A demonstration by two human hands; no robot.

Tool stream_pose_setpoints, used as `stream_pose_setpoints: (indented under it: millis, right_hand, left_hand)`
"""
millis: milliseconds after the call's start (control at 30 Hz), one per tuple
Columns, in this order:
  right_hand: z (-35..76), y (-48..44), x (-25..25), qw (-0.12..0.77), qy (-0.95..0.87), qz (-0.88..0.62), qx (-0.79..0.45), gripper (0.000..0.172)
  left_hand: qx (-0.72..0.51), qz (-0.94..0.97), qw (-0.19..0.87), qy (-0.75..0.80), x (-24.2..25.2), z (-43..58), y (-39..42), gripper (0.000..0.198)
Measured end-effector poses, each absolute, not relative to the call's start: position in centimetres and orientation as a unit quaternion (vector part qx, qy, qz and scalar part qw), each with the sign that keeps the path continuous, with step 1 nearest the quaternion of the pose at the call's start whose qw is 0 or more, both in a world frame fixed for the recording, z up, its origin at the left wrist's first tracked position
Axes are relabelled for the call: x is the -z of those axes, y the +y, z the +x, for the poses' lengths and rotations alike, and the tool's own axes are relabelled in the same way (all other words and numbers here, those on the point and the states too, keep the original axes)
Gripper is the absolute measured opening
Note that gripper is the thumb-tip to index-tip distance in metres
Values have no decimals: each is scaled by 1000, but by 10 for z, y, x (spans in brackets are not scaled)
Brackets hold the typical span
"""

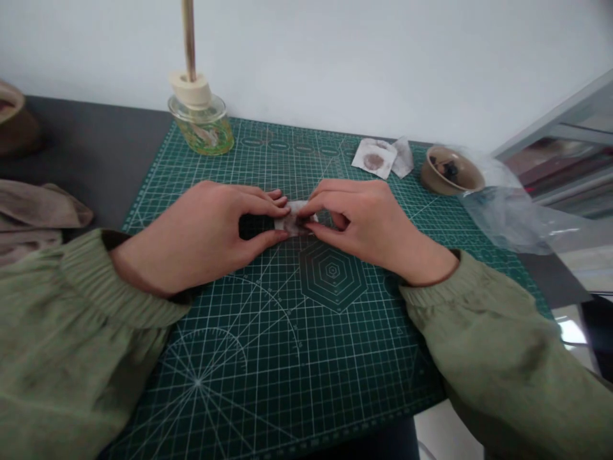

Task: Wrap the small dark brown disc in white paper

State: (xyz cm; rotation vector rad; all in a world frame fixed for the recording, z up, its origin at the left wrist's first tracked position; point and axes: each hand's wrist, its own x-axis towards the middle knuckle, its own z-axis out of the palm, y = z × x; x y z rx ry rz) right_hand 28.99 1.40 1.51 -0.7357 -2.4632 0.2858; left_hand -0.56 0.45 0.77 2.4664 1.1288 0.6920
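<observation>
A small white tea bag (292, 223), dark inside, lies between my two hands over the middle of the green cutting mat (258, 306). My left hand (225, 223) pinches its left end between thumb and fingers. At the other end, my right hand (361, 214) has thumb and fingertips closed on it. The fingers cover part of the bag, so its opening and edges cannot be made out fully. Farther back on the mat are a flat white tea bag (374, 158) with a brown round patch and a second bag (403, 158) partly behind it.
A brown bowl (443, 182) with dark bits stands at the back right beside a clear plastic bag (510, 214). At the back left is a glass reed diffuser (204, 128) with sticks. A brown cloth (41, 207) and another bowl (16, 124) sit at the far left.
</observation>
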Motion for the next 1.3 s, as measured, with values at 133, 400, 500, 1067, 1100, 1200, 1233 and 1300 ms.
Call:
stream_pose_setpoints:
  millis: [133, 400, 500, 1067, 1100, 1200, 1233, 1300]
  right_hand:
    - [289, 13, -14, 287, -915, -269, -89, 20]
    - [290, 12, -14, 294, -920, -245, -84, 23]
    - [290, 11, -16, 276, -918, -270, -90, 18]
    - [290, 12, -18, 285, -909, -284, -108, 18]
    - [290, 12, -18, 284, -910, -280, -111, 20]
    - [288, 13, -15, 270, -916, -272, -122, 18]
    - [288, 13, -14, 278, -909, -287, -117, 17]
    - [286, 13, -11, 295, -904, -289, -107, 17]
  left_hand:
    - [-242, 867, 174, 399, -8, -6, 4, 36]
    - [-242, 869, 165, 399, -8, -4, 5, 43]
    - [-241, 869, 166, 399, -10, -4, 5, 43]
    - [-237, 873, 169, 391, -11, -5, 5, 41]
    - [-233, 876, 163, 389, -11, -5, 5, 40]
    - [-244, 872, 158, 394, -10, -4, 4, 43]
    - [-244, 873, 159, 392, -10, -4, 4, 44]
    - [-239, 877, 157, 387, -8, -5, 5, 44]
